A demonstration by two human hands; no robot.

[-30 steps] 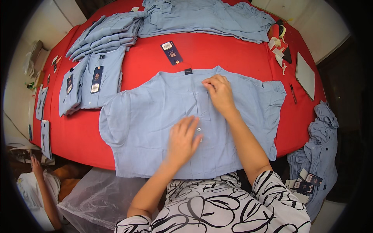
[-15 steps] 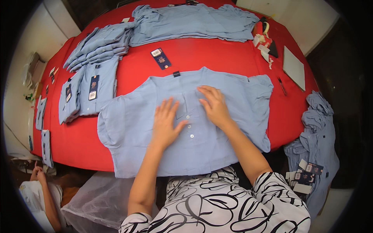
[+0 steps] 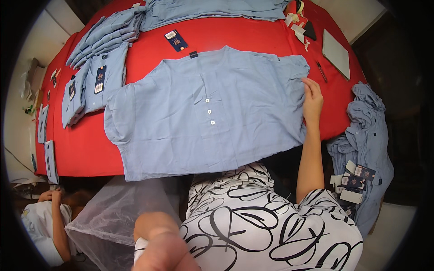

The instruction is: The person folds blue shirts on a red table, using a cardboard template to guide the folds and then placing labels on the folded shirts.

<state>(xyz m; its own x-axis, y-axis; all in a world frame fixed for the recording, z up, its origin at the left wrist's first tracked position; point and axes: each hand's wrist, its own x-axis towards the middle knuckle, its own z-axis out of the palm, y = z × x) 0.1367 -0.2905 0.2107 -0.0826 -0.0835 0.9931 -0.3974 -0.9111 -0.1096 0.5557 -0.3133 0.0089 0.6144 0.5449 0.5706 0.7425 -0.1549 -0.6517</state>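
Seemingly straightening the light-blue shirt (image 3: pixel 253 108), spread flat on the red-covered surface (image 3: pixel 226 34), with right fingers (image 3: pixel 309 83) pinched narrow at the sleeve edge and left hand (image 3: pixel 166 253) blurred near the lens, fingers too hidden to judge. Probably calls next for a light outward draw on the sleeve. Soft, thin, faintly creased and boxy, with round white buttons (image 3: pixel 209 111) and a stiff dark card tag (image 3: pixel 176 41) beyond the neckline.

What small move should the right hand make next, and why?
Probably smooth the right-side sleeve outward: its cloth looks rumpled, the right hand is already at its edge, and the left hand is away from the spread blue shirt.
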